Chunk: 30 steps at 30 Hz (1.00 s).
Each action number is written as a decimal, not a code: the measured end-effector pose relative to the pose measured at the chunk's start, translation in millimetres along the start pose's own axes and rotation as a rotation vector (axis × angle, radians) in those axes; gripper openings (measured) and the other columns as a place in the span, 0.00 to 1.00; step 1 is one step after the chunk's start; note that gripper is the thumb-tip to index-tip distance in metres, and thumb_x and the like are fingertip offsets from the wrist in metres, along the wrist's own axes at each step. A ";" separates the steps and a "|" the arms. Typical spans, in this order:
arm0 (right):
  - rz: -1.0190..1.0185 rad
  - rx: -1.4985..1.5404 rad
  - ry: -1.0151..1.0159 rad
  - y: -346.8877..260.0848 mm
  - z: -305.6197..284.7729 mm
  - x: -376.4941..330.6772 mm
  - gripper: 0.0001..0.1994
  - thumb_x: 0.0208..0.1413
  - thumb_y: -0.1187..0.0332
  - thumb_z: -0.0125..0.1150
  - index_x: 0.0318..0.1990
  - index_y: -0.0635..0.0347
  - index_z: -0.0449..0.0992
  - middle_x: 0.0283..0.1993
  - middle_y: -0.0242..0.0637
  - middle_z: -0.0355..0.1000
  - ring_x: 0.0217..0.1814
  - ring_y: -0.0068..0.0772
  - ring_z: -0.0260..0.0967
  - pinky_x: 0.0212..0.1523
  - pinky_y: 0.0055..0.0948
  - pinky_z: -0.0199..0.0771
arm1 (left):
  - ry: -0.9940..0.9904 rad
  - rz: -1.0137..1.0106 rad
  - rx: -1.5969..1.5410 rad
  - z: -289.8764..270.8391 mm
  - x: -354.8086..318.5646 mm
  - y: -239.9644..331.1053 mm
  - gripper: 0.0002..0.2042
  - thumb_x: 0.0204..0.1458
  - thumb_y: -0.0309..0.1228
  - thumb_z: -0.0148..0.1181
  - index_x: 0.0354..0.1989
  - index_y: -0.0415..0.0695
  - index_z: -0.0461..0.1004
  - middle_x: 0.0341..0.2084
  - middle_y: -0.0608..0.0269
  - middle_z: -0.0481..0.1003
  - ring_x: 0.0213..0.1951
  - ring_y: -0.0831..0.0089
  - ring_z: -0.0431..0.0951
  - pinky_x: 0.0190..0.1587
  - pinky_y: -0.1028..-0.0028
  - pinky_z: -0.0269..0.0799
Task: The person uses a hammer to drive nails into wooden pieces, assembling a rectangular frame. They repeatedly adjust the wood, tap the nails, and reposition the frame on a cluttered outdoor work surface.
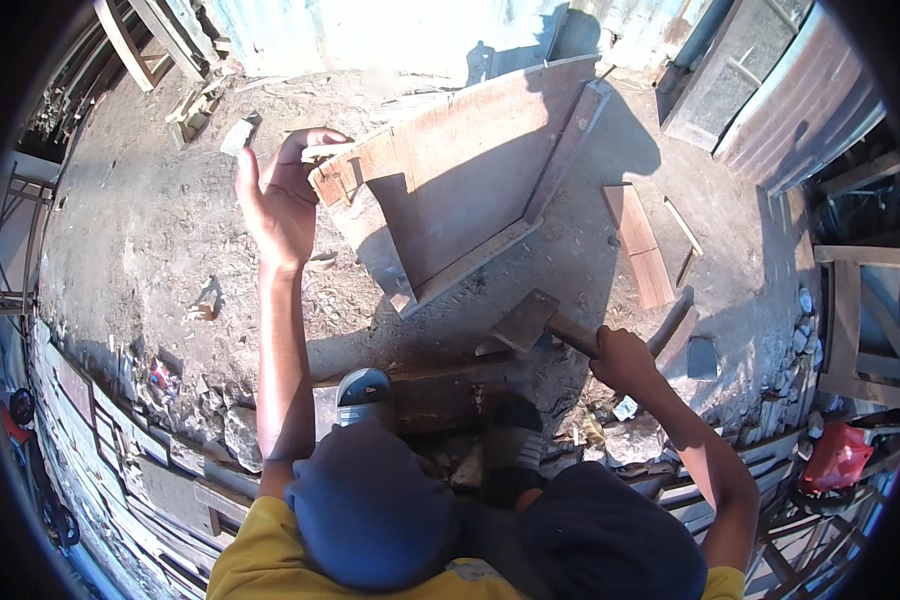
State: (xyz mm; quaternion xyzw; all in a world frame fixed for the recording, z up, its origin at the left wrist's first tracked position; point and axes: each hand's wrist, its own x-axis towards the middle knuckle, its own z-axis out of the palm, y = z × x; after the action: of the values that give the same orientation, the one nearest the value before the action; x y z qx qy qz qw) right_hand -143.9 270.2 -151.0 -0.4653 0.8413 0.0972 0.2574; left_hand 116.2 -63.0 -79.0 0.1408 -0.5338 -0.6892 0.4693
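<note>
- Knees in dark blue trousers [370,510] fill the bottom of the view, with a yellow shirt [245,565] below them at the lower edge.
- Just beyond the knees, a grey sandal [363,388] and a dark shoe [510,425] rest on a dark plank [440,392] lying on the dirt ground [140,220].
- Left hand [282,195]: raised with the palm open and the fingers loosely curled, fingertips touching the near left corner of a wooden frame [460,170]. Whether it truly grips that corner, I cannot tell.
- That wooden frame is a flat brown board with raised battens along its edges; it lies tilted on the ground in the middle of the yard, well ahead of the feet, half in sun and half in shadow.
- Right hand [622,358]: fingers wrapped tight round the wooden handle of a hammer [530,325].
- That hammer's dark metal head hangs just beside the frame's near corner, apart from it, above the ground.
- Two short reddish boards [638,243] lie side by side on the ground to the right of the frame, with a thin strip just beyond them.
- Corrugated metal sheets [770,90] stand along the far right edge of the yard.
- A stone [208,300] lies well to the left of the frame.
</note>
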 end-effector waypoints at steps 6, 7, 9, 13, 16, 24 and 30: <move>-0.066 0.034 -0.002 -9.6 -7.3 -7.4 0.15 0.40 0.65 0.62 0.35 0.65 0.72 0.30 0.54 0.73 0.37 0.55 0.73 0.41 0.46 0.73 | -0.369 -0.309 1.118 37.8 68.6 72.3 0.36 0.52 0.62 0.44 0.42 0.35 0.75 0.34 0.49 0.76 0.36 0.65 0.76 0.39 0.66 0.71; -0.076 0.042 -0.012 -11.3 -5.9 -7.3 0.15 0.40 0.65 0.62 0.34 0.65 0.72 0.30 0.54 0.73 0.37 0.55 0.73 0.41 0.46 0.73 | -0.434 -0.189 1.318 53.7 80.6 62.8 0.36 0.51 0.63 0.45 0.42 0.35 0.75 0.30 0.51 0.76 0.32 0.65 0.76 0.37 0.65 0.71; -0.137 0.066 0.040 -11.4 -8.2 -12.5 0.14 0.40 0.66 0.62 0.34 0.65 0.72 0.30 0.54 0.73 0.37 0.55 0.73 0.40 0.46 0.73 | -0.460 0.071 1.605 83.5 99.8 27.1 0.37 0.50 0.64 0.47 0.42 0.34 0.76 0.26 0.52 0.76 0.30 0.64 0.77 0.37 0.64 0.73; -0.284 0.210 0.110 -30.5 -17.2 -16.0 0.13 0.40 0.66 0.61 0.34 0.64 0.72 0.30 0.54 0.72 0.37 0.56 0.73 0.39 0.47 0.73 | -0.498 -0.322 1.830 136.6 127.7 21.1 0.35 0.53 0.62 0.42 0.42 0.37 0.77 0.39 0.47 0.77 0.46 0.55 0.77 0.49 0.61 0.72; -0.219 0.210 0.084 -23.1 1.2 -1.5 0.13 0.40 0.67 0.60 0.35 0.64 0.71 0.29 0.53 0.72 0.36 0.55 0.73 0.39 0.48 0.73 | -0.474 -0.309 1.889 137.9 133.8 -2.8 0.36 0.55 0.63 0.38 0.41 0.40 0.78 0.38 0.50 0.78 0.46 0.57 0.77 0.50 0.61 0.72; -0.614 -0.171 0.324 -25.6 -27.5 -11.6 0.14 0.39 0.70 0.62 0.35 0.63 0.69 0.30 0.45 0.72 0.32 0.47 0.74 0.32 0.41 0.76 | -0.414 0.155 2.060 143.2 99.8 -40.7 0.29 0.59 0.55 0.41 0.28 0.40 0.77 0.22 0.54 0.78 0.27 0.61 0.81 0.32 0.66 0.78; -0.610 -0.330 0.470 -13.9 -79.0 35.7 0.12 0.38 0.72 0.62 0.33 0.65 0.70 0.30 0.47 0.73 0.31 0.48 0.74 0.31 0.41 0.75 | -0.445 0.321 1.986 134.9 86.9 -27.5 0.28 0.59 0.55 0.41 0.29 0.38 0.75 0.19 0.54 0.77 0.25 0.61 0.81 0.30 0.65 0.77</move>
State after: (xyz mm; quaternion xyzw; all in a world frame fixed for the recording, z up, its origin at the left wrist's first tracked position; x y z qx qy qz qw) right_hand -175.0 204.6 -101.6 -0.7376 0.6740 0.0413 -0.0027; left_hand -36.3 -51.1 -23.5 0.2614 -0.9500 0.1230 0.1182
